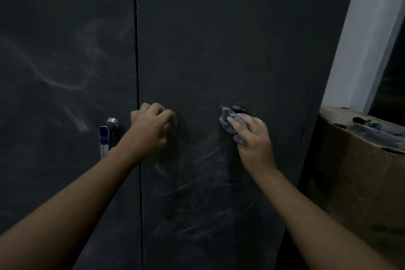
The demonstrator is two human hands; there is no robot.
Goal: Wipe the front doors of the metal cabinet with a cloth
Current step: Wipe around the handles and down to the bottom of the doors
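A dark metal cabinet fills the view, with a left door (65,50) and a right door (230,39) split by a vertical seam. Pale dust smears streak both doors. My right hand (255,141) presses a crumpled grey cloth (232,121) against the right door at mid height. My left hand (151,129) rests against the right door just right of the seam, fingers curled, with nothing visible in it. A round metal knob (112,124) with a blue and white tag (104,140) hanging from it sits on the left door.
A brown cardboard box (355,182) stands to the right of the cabinet, with dark items (377,128) lying on top. Behind it rise a white wall edge (368,39) and a dark opening.
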